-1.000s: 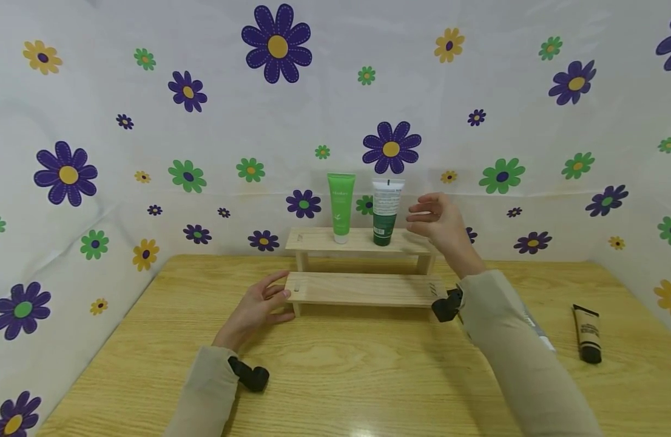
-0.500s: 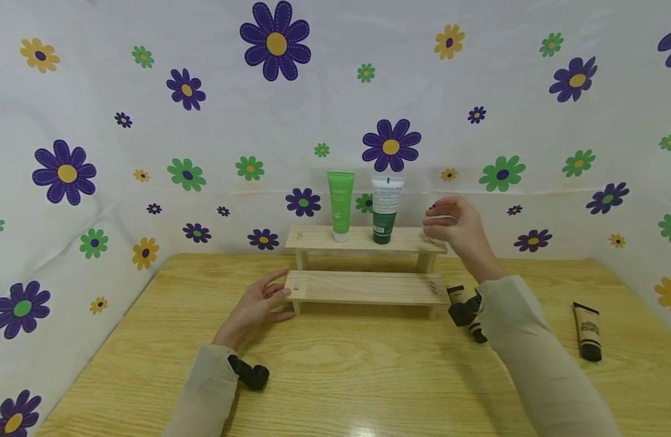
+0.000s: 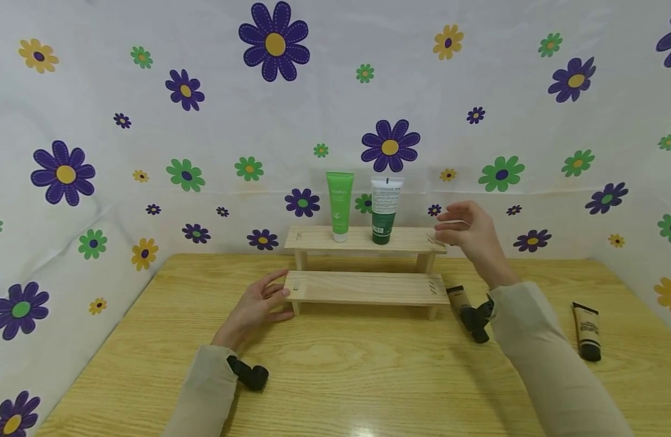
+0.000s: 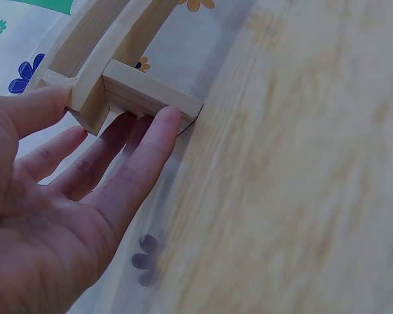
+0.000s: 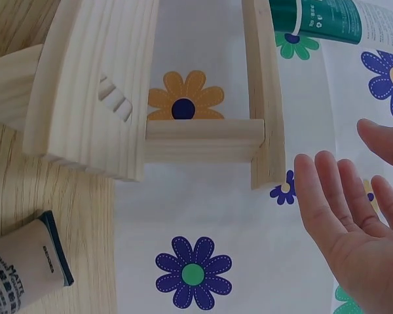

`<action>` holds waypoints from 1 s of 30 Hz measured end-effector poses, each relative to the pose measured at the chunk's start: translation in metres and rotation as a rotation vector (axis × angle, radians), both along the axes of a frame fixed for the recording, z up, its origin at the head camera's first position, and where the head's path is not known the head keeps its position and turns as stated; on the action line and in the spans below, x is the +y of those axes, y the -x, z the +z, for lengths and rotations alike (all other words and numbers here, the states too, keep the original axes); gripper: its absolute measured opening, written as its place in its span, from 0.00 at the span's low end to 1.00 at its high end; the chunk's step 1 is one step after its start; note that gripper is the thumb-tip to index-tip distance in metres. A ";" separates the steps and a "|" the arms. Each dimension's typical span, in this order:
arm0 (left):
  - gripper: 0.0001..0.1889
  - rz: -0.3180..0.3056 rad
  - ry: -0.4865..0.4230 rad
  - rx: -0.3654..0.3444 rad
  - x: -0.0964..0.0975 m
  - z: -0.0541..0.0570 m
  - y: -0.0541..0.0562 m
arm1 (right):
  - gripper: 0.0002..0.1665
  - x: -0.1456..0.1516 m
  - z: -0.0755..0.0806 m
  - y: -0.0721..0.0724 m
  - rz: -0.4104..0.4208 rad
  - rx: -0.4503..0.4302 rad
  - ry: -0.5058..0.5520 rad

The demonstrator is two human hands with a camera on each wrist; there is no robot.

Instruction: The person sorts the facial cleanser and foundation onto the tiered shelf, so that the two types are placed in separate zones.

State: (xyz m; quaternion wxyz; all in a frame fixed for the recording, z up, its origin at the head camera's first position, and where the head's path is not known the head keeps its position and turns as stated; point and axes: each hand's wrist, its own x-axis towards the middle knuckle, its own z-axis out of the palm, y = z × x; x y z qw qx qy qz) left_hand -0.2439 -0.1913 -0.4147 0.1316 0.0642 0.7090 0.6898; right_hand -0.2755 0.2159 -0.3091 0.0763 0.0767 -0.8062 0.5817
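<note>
A two-step wooden display stand stands on the table. My left hand holds its lower step at the left end. In the left wrist view the thumb lies on the board's end and the fingers are around the leg below. On the upper step, a bright green tube and a white-and-green tube stand upright on their caps, side by side and apart. My right hand hovers just off the upper step's right end, with nothing between thumb and fingers; the right wrist view shows its palm.
A beige tube with a black cap lies right of the lower step, partly behind the right wrist's camera. Another such tube lies farther right on the wooden table. A flower-print cloth hangs close behind the stand.
My right hand has moved right, away from the white-and-green tube, which stays standing. The beige tube near the stand has come into view. My left hand stays in place.
</note>
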 end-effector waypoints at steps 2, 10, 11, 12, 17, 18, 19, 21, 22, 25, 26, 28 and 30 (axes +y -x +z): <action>0.30 0.001 0.001 0.001 0.000 0.000 0.000 | 0.34 0.002 -0.001 -0.001 0.000 0.006 -0.001; 0.30 0.007 0.002 -0.010 -0.001 -0.001 0.000 | 0.32 0.009 -0.005 -0.006 0.008 0.026 -0.003; 0.31 0.007 0.002 -0.009 -0.001 0.000 0.000 | 0.32 0.010 -0.006 -0.007 0.010 0.030 0.001; 0.31 0.008 0.001 -0.010 -0.001 0.000 0.000 | 0.31 0.011 -0.006 -0.007 0.012 0.032 0.005; 0.31 -0.004 0.004 0.001 -0.002 -0.001 0.000 | 0.27 0.015 -0.010 -0.010 0.018 0.028 0.030; 0.31 -0.003 0.006 0.001 -0.002 -0.002 0.000 | 0.27 0.016 -0.011 -0.010 0.018 0.025 0.036; 0.31 -0.004 0.007 0.002 -0.002 -0.002 0.000 | 0.26 0.016 -0.012 -0.010 0.018 0.023 0.041; 0.30 -0.002 0.010 0.002 -0.002 -0.002 0.000 | 0.23 0.017 -0.013 -0.011 0.016 0.017 0.050; 0.30 -0.001 0.011 0.002 -0.002 -0.002 0.000 | 0.23 0.017 -0.013 -0.011 0.015 0.018 0.049; 0.31 0.002 0.008 -0.001 -0.002 -0.001 0.000 | 0.21 0.019 -0.015 -0.012 0.014 0.016 0.046; 0.30 0.004 0.008 -0.002 -0.002 -0.001 0.000 | 0.21 0.019 -0.015 -0.013 0.012 0.016 0.046; 0.30 0.005 0.009 0.003 -0.001 -0.001 0.000 | 0.22 0.021 -0.017 -0.013 0.008 0.016 0.043; 0.30 0.003 0.007 0.008 -0.001 -0.002 0.001 | 0.24 0.023 -0.018 -0.014 0.005 0.015 0.038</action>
